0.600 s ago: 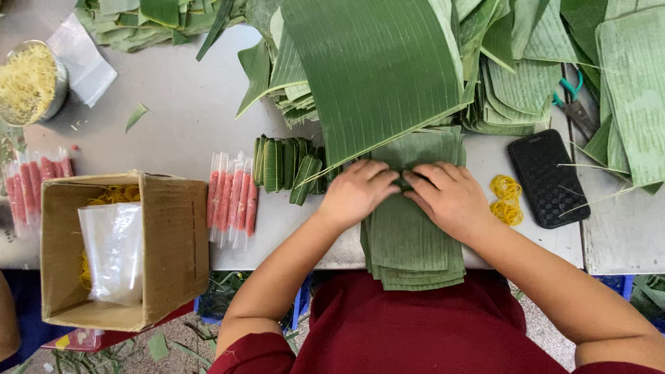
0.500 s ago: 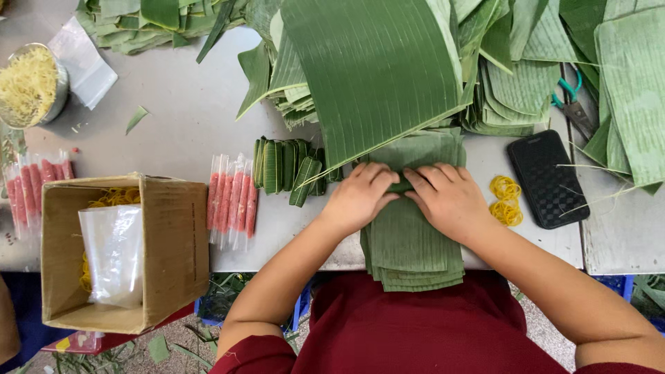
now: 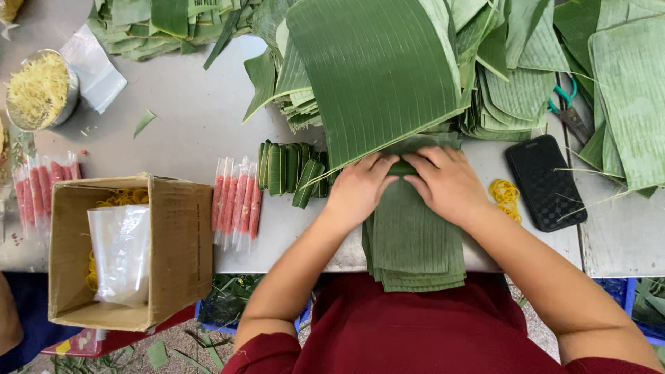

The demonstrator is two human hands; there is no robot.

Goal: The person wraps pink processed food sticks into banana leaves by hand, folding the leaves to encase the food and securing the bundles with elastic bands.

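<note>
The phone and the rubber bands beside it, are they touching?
Apart. The head view shows bare table between the phone and the rubber bands.

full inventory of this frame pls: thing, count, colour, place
leaf stack: one, green, table's near edge, under both hands
big leaf: one, green, just beyond the hands
leaf piles: several, green, along the far side
leaf rolls: a row, green, beside the left hand
red sticks: two clear-wrapped batches, centre-left and far left
box: one, brown cardboard, left, holding a clear bag
bowl: one, metal, yellow shreds, far left
rubber bands: small heap, yellow, beside the right hand
phone: one, black, right
scissors: one, green handles, right
left hand: on the stack
right hand: on the stack
</note>
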